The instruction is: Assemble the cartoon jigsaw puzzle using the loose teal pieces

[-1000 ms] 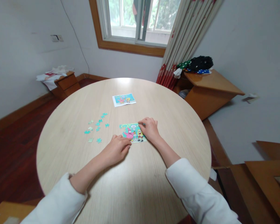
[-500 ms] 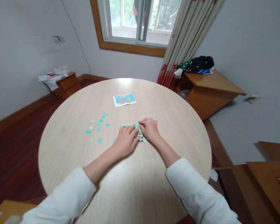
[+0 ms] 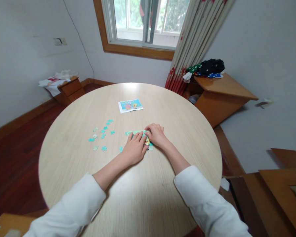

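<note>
A partly joined jigsaw puzzle (image 3: 147,141) with a yellow cartoon figure lies in the middle of the round table (image 3: 138,200). My left hand (image 3: 135,148) rests flat across it with fingers stretched out, covering much of the picture. At the puzzle's upper right edge, my right hand (image 3: 156,135) has its fingers bent and closed on a puzzle piece, whose shape is mostly hidden. One loose teal piece (image 3: 120,149) sits just left of my left hand. Farther left are several scattered puzzle pieces (image 3: 104,148), some teal and some pale with their backs up.
Beyond the puzzle lies a printed cartoon picture (image 3: 130,106) on white paper. A wooden cabinet (image 3: 224,95) with dark cloth on top stands past the table's right side. A small wooden stand (image 3: 71,90) holding papers is at the far left, and a curtain (image 3: 187,42) hangs by the window.
My left hand has shifted slightly right and lies flatter over the puzzle, uncovering the loose teal piece beside it. My right hand stays at the upper right edge. The view has turned slightly.
</note>
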Demonstrator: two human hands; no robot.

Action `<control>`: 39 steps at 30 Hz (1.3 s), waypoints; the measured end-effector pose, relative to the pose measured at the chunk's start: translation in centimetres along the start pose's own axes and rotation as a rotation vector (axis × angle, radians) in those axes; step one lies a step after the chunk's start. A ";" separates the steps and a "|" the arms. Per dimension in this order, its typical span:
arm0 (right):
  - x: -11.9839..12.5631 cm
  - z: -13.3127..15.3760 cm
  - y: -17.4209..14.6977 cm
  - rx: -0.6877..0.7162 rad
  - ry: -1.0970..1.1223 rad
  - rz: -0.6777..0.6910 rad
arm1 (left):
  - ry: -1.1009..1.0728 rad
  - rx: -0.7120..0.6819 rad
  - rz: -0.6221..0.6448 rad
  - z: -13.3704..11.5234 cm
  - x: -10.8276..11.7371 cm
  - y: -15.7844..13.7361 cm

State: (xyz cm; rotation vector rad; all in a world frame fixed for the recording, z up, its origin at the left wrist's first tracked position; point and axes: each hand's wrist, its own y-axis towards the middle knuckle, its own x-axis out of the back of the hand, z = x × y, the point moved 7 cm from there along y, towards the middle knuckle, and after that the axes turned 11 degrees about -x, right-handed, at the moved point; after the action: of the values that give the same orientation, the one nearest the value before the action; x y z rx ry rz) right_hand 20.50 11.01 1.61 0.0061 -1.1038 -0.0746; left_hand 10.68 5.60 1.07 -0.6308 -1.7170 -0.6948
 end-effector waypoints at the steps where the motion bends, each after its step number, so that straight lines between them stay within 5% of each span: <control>1: -0.1 -0.1 0.1 -0.005 0.014 0.001 | 0.001 0.000 0.003 0.0 0.0 0.0; 15: 0.1 -2.6 1.5 -0.069 0.646 -0.049 | 0.009 0.000 -0.015 0.1 0.1 -0.1; 39: -0.1 -3.7 1.6 -0.035 0.572 -0.050 | 0.099 0.018 -0.042 0.6 0.2 -0.6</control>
State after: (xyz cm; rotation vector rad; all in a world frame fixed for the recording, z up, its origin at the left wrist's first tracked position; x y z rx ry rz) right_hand 23.88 12.53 -0.06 0.0218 -0.5310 -0.1280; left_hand 9.78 5.64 1.07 -0.5404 -1.6473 -0.7274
